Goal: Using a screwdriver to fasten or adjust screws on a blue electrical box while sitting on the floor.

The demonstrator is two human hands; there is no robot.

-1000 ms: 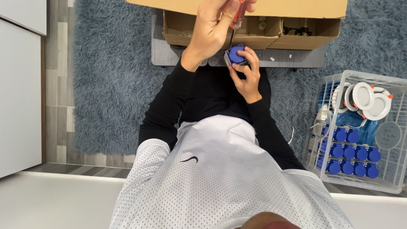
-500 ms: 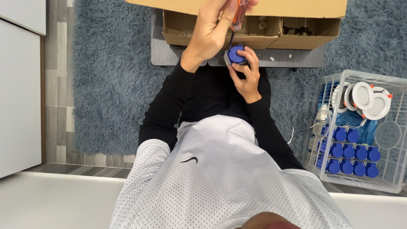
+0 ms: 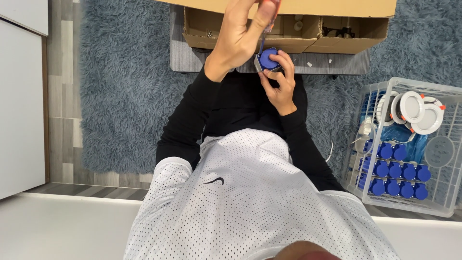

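While many blue-capped parts (image 3: 395, 169) fill the clear crate (image 3: 447, 209) near right, the right hand (image 3: 279, 83) clasps one blue-capped part (image 3: 267, 59), and farther off the left hand (image 3: 240, 36) pinches a thin tool (image 3: 269, 19) onto it, so work on this piece looks unfinished

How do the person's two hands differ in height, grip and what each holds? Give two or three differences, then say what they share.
The left hand is raised high; the right hand sits lower, nearer the body. The left hand pinches a thin screwdriver pointing down; the right hand cups a small round blue part in its fingers. Both are bare, with black sleeves, and both work over the same blue part.
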